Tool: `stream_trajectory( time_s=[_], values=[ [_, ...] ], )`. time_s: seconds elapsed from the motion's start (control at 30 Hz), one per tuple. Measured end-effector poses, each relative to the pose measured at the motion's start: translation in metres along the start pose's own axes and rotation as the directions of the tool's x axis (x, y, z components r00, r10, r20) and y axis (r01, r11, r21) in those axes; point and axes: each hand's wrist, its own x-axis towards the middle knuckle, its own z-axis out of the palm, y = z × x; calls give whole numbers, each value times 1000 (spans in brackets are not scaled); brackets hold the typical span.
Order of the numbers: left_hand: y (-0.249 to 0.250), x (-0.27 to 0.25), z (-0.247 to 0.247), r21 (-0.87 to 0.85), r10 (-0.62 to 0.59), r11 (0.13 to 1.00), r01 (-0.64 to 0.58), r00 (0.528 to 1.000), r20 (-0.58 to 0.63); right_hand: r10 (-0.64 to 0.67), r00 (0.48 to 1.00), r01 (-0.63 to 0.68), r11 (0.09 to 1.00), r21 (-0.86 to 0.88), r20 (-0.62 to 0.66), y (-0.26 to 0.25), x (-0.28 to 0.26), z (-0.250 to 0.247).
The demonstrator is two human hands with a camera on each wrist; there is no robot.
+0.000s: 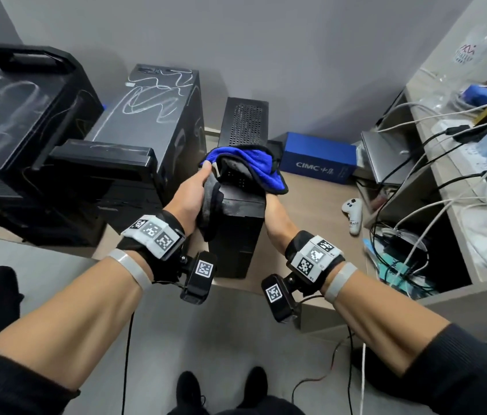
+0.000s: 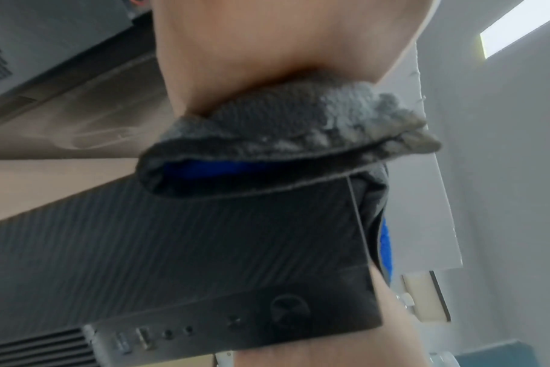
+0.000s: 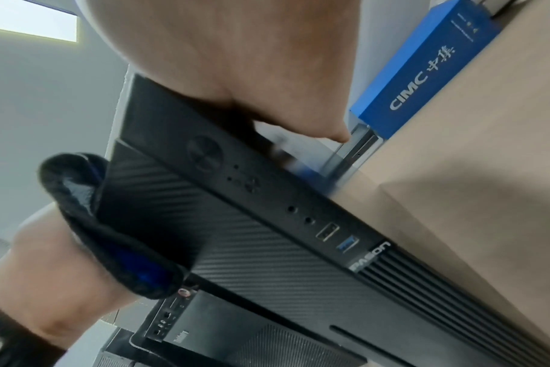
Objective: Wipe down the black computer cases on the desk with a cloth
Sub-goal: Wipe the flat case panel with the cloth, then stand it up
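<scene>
A slim black computer case [image 1: 240,235] [image 2: 204,236] [image 3: 267,236] stands upright near the desk's front edge. A blue and grey cloth [image 1: 251,161] [image 2: 283,124] [image 3: 88,211] is draped over its top front. My left hand [image 1: 191,196] [image 2: 252,49] grips the cloth against the case's left side, thumb on the blue fold. My right hand [image 1: 272,208] [image 3: 236,62] clasps the case's right side. Its thumb lies along the panel and its fingers are hidden under the cloth. Two bigger black cases, a dust-streaked tower [image 1: 152,115] and a large tower [image 1: 20,130], stand to the left.
A blue CIMC box [image 1: 317,160] [image 3: 424,69] lies behind the slim case. To the right are a white controller [image 1: 353,214], a laptop [image 1: 386,151] and a shelf with many cables [image 1: 461,175]. The desk's front edge [image 1: 266,289] is just below my wrists.
</scene>
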Motion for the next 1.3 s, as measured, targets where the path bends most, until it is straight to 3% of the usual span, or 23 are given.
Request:
stream_trajectory(
  time_s=[0.33, 0.43, 0.57, 0.7, 0.87, 1.0, 1.1, 1.17, 1.23, 1.3],
  values=[
    [-10, -15, 55, -66, -65, 995, 81, 974, 216, -88, 991, 116, 949, 294, -104, 16, -23, -40],
    [-20, -11, 64, -132, -87, 984, 119, 970, 228, -148, 984, 170, 952, 256, -104, -2, -19, -59],
    [-23, 9, 88, -149, -83, 981, 126, 961, 265, -119, 991, 129, 974, 189, -63, -19, -8, -88],
    [-23, 21, 121, -98, -99, 986, 136, 945, 312, -132, 975, 150, 985, 91, -179, -20, -4, -119],
    [-34, 22, 146, -10, -93, 995, 98, 964, 250, -44, 976, 36, 999, -41, -211, -9, 2, -150],
    [-35, 23, 128, 196, 96, 975, -103, 994, 44, -131, 957, 72, 971, -227, -257, -25, -6, -138],
    [-51, 24, 99, 428, 193, 893, -140, 978, -82, -218, 891, 35, 908, -418, -398, -33, -17, -136],
    [-56, 11, 81, 391, 136, 917, -82, 984, -114, -364, 801, 17, 808, -589, -475, -40, -32, -129],
    [-54, 2, 66, 210, 51, 977, -34, 996, -78, -632, 664, 136, 626, -768, -399, -49, -52, -110],
    [-39, -5, 61, 101, 37, 994, -38, 999, 6, -796, 554, 329, 479, -814, -245, -58, -65, -86]
  ],
)
